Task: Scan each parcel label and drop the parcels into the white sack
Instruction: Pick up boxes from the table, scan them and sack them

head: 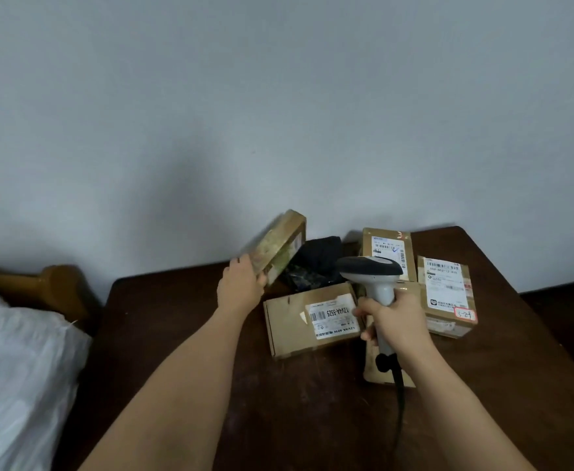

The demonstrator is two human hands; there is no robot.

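My left hand (pixel 241 283) grips the lower end of a small taped cardboard parcel (pixel 279 244), tilted up above the dark wooden table (pixel 183 334). My right hand (pixel 394 321) holds a white barcode scanner (pixel 372 270) by its handle, its dark head facing left toward that parcel. A labelled box (pixel 307 317) lies flat between my hands. Two more labelled boxes sit behind the scanner, one at the back (pixel 387 249) and one at the right (pixel 447 297). Another box (pixel 375 365) lies under my right hand, mostly hidden. The white sack (pixel 17 379) stands at the far left.
A black soft parcel (pixel 316 263) lies against the wall behind the flat box. The scanner's black cable (pixel 399 402) trails toward me across the table. A wooden chair back (pixel 54 287) shows behind the sack. The grey wall closes the far side of the table.
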